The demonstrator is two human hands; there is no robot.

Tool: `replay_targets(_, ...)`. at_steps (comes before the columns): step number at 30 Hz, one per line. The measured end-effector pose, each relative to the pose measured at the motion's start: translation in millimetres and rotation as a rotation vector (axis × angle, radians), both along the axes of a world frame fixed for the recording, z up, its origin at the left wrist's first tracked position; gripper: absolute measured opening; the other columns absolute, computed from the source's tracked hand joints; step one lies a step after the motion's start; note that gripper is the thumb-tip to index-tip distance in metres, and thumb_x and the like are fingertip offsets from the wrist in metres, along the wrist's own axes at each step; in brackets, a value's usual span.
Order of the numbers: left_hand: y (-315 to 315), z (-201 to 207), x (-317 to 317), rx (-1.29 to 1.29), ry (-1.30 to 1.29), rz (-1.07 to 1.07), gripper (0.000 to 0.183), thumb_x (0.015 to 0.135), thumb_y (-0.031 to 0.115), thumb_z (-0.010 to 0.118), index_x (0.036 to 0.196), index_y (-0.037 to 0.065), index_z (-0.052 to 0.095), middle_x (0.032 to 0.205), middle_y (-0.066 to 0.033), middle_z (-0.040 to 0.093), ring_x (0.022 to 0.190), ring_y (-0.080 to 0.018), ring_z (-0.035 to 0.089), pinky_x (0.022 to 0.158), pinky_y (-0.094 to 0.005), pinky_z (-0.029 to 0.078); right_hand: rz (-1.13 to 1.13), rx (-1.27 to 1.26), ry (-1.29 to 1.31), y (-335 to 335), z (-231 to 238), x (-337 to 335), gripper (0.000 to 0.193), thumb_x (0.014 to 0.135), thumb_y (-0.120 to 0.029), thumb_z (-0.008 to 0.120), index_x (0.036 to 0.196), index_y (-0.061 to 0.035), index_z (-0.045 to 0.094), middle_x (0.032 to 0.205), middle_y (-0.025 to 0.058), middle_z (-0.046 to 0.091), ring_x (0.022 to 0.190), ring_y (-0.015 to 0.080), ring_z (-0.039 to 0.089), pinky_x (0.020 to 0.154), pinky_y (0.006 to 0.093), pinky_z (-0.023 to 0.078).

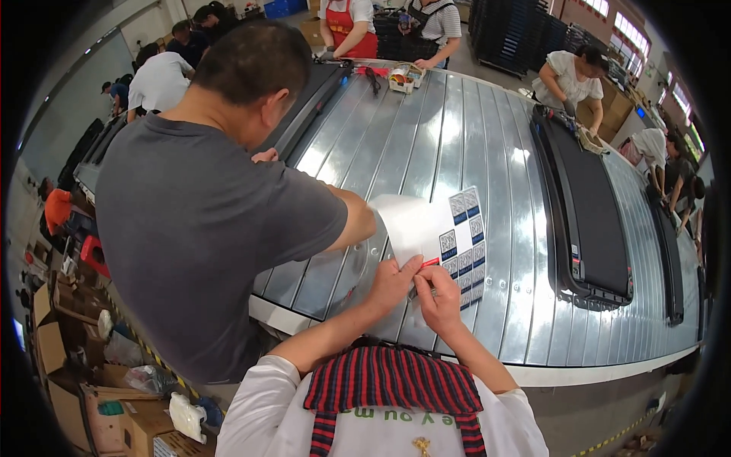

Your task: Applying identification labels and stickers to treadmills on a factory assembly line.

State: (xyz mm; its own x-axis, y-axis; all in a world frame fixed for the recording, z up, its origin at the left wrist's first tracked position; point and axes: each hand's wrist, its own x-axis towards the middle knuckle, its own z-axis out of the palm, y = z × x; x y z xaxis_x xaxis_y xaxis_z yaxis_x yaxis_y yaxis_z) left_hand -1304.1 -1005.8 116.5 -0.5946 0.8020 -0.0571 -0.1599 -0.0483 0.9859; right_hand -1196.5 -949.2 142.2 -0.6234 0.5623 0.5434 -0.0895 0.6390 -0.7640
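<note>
Two bare hands, logged from my remote post, both at the near side of a slatted metal tabletop (502, 305).

Left hand (394, 285): fingers curled, thumb pressed to them, pinching the lower edge of the label sheet. Right hand (438, 295): thumb and fingertip drawn together just beside the left; I cannot tell what they pinch.

One label sheet (466, 261): white, bare on its left part, square black codes with blue strips on its right; located above the tabletop, ahead of both hands. One small red piece (431, 262): at the fingertips, over the sheet; holder unclear to me.

One co-worker in a grey shirt (205, 206): near left, leaning over the tabletop. One long black panel (585, 198): lying on the tabletop to my right. Second black panel (664, 247): beyond it, farther right. One pale tool tray (406, 77): far edge, near a co-worker in a red apron (355, 30).
</note>
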Motion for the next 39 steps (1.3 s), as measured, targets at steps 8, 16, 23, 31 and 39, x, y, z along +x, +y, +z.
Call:
replay_targets(8,8.1,-0.2,-22.6,-0.081,0.224,0.140,0.029,0.079,0.024,0.060,0.087,-0.005,0.060,0.069,-0.0031,0.060,0.064,-0.0073,0.052,0.057,-0.0256,0.043,-0.127,-0.781,0.252,33.9,3.1,17.3,0.011,0.085,-0.010,0.051,0.080,-0.0008,0.054,0.073,0.0014,0.055,0.064,0.0076,0.050,0.058,0.0212,0.041)
replay_targets(16,12.4,13.2,-17.2,0.069,-0.176,-0.055,0.021,0.074,0.014,0.065,0.086,-0.002,0.061,0.075,-0.0027,0.061,0.063,-0.0041,0.053,0.052,-0.0192,0.041,0.032,0.313,-0.093,-6.1,39.7,7.3,0.014,0.072,-0.006,0.062,0.084,-0.0021,0.057,0.078,0.0118,0.057,0.069,0.0275,0.056,0.061,0.0328,0.045)
replay_targets(23,-5.2,4.9,-25.1,-0.011,0.411,-0.116,0.025,0.074,0.022,0.063,0.087,0.000,0.061,0.070,-0.0055,0.063,0.067,-0.0046,0.052,0.058,-0.0255,0.044,-0.032,0.475,-0.139,9.2,36.3,-1.7,0.014,0.071,-0.007,0.061,0.085,-0.0078,0.059,0.069,0.0072,0.054,0.062,0.0252,0.054,0.053,0.0335,0.044)
replay_targets(31,-16.1,8.2,-34.6,-0.169,0.326,-0.232,0.025,0.076,0.025,0.062,0.083,0.001,0.063,0.065,-0.0046,0.061,0.060,-0.0050,0.053,0.056,-0.0239,0.043,0.032,0.524,-0.193,1.1,40.2,4.2,0.012,0.068,-0.006,0.061,0.079,-0.0071,0.059,0.066,0.0071,0.054,0.058,0.0237,0.054,0.050,0.0331,0.044)
replay_targets(39,-42.9,25.3,-55.1,-0.023,0.106,-0.136,0.024,0.077,0.015,0.063,0.095,0.000,0.061,0.084,-0.0032,0.063,0.074,-0.0066,0.055,0.067,-0.0220,0.045,-0.357,-0.064,0.198,50.2,42.4,33.3,0.039,0.075,-0.003,0.058,0.111,-0.0010,0.044,0.094,0.0079,0.055,0.081,0.0130,0.051,0.068,0.0247,0.042)
